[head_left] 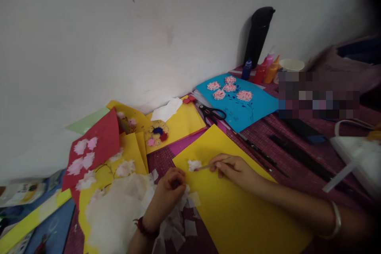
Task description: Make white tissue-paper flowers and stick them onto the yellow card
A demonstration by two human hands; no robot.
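Head view: start nearest, going by the yellow sheet (238,210).

Pale paper squares (190,227) lie along its left edge. The left hand (170,188) is beside that edge, farther up, fingers curled toward the thumb; whether it pinches anything, I can't tell.

And the right hand (238,170)?

It comes in over the sheet from the right, forearm slanting, thumb and forefinger gripping a thin stick (205,166) held nearly level.

Where's the piece being worked?

The white tuft (194,164) sits near the sheet's far left corner, the stick's tip at its right side.

Which step is that, then?

Dabbing at the tuft, I'd judge. The next move seems to call for a light, steady touch.

Anything farther off?

Black scissors (210,110) just past the sheet's far edge, then a blue sheet (262,103) beyond and to its right.
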